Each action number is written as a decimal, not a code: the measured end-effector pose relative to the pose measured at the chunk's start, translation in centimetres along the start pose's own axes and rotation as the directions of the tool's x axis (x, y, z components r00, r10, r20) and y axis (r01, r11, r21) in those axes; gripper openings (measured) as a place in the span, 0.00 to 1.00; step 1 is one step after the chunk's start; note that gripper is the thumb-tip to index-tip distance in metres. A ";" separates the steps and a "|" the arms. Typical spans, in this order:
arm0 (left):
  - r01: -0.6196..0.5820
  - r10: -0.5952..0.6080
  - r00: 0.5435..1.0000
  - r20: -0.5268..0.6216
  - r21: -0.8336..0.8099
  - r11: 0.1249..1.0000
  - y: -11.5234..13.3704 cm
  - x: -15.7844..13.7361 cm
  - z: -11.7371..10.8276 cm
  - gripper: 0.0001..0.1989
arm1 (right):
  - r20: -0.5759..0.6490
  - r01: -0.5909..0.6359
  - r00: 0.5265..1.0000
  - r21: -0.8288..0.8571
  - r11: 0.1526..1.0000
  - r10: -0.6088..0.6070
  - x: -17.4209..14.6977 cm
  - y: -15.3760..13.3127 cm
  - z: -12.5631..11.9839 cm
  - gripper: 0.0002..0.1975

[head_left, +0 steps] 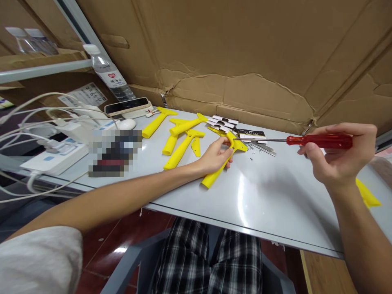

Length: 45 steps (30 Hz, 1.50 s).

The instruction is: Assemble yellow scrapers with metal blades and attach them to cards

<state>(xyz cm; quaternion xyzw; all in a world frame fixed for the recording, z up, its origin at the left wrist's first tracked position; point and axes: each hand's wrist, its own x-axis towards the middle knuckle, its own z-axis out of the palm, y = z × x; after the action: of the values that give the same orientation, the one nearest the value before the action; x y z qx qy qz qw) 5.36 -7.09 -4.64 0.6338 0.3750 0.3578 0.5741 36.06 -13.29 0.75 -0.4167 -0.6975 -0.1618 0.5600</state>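
My left hand [216, 157] is closed around the neck of a yellow plastic scraper handle [216, 173], which lies tilted just over the table. In my right hand [339, 155] is a screwdriver [321, 141] with a clear red grip, held level. Its thin shaft points left, and the tip meets the head of the yellow handle; whether it sits in a screw I cannot tell. Small loose screws [251, 158] lie right of the head, beside flat metal blades [265, 149]. Behind are white card sleeves [223, 121]. More yellow handles [182, 153] rest left of my left hand.
On the left stand a power strip [55, 157] with tangled white cables, a phone [127, 106], a white mouse [127, 124] and a water bottle [110, 75]. Cardboard [245, 53] walls the table's back. Another yellow piece [367, 194] lies beyond my right wrist.
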 end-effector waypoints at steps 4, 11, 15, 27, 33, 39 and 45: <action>0.014 -0.014 1.000 -0.007 0.003 1.000 0.2 0.0 0.1 0.06 | -0.019 0.144 0.990 0.101 0.984 -0.143 0.7 -0.7 0.4 0.29; 0.008 -0.008 1.000 -0.009 0.004 1.000 0.2 0.1 0.1 0.05 | -0.040 0.075 0.996 0.017 0.997 -0.074 0.0 -0.6 0.0 0.25; 0.010 -0.010 1.000 -0.006 0.003 1.000 0.1 0.0 0.1 0.05 | -0.051 0.103 0.993 -0.023 0.994 -0.104 0.1 -0.1 0.0 0.23; 0.006 -0.006 1.000 -0.010 -0.017 1.000 0.0 0.1 0.0 0.06 | -0.014 0.041 0.999 -0.054 0.998 -0.042 -0.1 -0.3 -0.2 0.26; 0.006 -0.006 1.000 -0.005 0.009 1.000 0.2 0.0 0.1 0.05 | -0.088 0.090 0.991 -0.150 0.985 -0.104 -0.1 0.0 -0.2 0.23; 0.016 -0.016 1.000 -0.009 -0.006 1.000 0.2 0.0 0.1 0.06 | 0.003 0.158 0.987 0.047 0.986 -0.158 0.8 -0.4 -0.1 0.29; 0.025 -0.026 0.999 -0.019 -0.017 1.000 0.2 0.0 0.0 0.06 | 0.008 0.131 0.991 -0.018 0.991 -0.131 0.7 -1.0 0.0 0.27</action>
<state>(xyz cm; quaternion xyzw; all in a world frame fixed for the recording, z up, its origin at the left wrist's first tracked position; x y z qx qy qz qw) 5.40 -7.09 -4.48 0.6206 0.3855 0.3596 0.5804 35.31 -13.60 1.63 -0.3758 -0.7238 -0.2035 0.5417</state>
